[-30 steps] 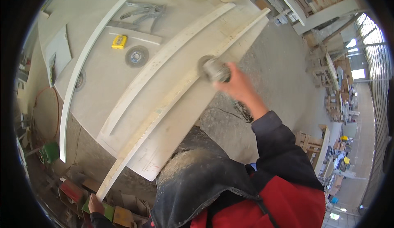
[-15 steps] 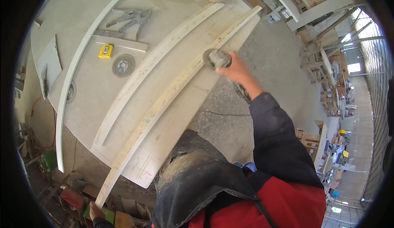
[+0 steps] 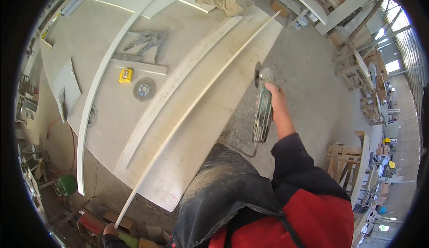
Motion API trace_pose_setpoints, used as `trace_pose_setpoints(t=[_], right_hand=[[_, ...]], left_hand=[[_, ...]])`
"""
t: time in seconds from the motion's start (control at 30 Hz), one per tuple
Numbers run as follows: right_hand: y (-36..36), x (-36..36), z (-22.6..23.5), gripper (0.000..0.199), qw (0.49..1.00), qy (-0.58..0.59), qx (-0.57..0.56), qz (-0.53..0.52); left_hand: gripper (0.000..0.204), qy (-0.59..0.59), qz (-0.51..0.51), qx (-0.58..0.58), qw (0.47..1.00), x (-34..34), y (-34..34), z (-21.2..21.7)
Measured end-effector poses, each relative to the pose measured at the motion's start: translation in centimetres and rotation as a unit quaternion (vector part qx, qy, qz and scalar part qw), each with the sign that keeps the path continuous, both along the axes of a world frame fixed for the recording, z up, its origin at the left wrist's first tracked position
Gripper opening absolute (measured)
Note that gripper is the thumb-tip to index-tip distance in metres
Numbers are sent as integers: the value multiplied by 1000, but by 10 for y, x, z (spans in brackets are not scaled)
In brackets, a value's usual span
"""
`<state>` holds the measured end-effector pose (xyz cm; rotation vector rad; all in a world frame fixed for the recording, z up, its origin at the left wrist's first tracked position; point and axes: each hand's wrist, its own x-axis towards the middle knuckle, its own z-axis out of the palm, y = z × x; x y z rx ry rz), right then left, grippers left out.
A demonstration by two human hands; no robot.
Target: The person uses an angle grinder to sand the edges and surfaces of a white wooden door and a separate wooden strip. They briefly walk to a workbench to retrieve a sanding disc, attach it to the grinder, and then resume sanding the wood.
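Observation:
My left hand is closed around the near end of a long, thin, curved pale strip, which runs diagonally across the table. The strip stands with its narrow side facing up. In my right hand is a green angle grinder, gripped around its body. The grinder's disc hangs beyond the right edge of the table, apart from the strip. A wider curved piece lies left of the strip.
On the dusty table lie a yellow tape measure, a loose disc, metal clamps, another long curved strip and a cloth. Boxes and scraps sit below my left hand. A cord trails under the grinder.
The grinder has come off the strip and moved right, past the table edge. The strip has been turned from its wide face to its narrow edge. My left hand still holds its end.

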<state>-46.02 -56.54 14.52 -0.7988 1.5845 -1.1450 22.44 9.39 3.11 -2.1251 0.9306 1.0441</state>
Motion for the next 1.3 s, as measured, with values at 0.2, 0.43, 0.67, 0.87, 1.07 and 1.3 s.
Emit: trace_pose_setpoints(t=[0.2, 0.43, 0.67, 0.87, 1.07, 1.3], right_hand=[[4, -57, -20, 54, 980, -166, 106, 28], [-38, -131, -46, 53, 951, -283, 128, 5], [-101, -211, -32, 51, 933, -339, 119, 24], [-114, -275, -25, 52, 935, -339, 91, -50], [-98, -302, -43, 49, 925, -369, 57, -71], [-79, -299, -40, 53, 922, -364, -24, -128]], left_hand=[[36, -93, 32, -97, 990, -98, -81, 42], [55, -146, -67, -523, 837, -287, -335, 73], [54, -78, -72, -549, 829, -474, -591, 51], [30, -113, -59, -552, 824, -477, -636, 26], [26, -19, -106, -571, 814, -423, -637, 7], [39, 171, 89, -423, 885, -397, -645, 33]])
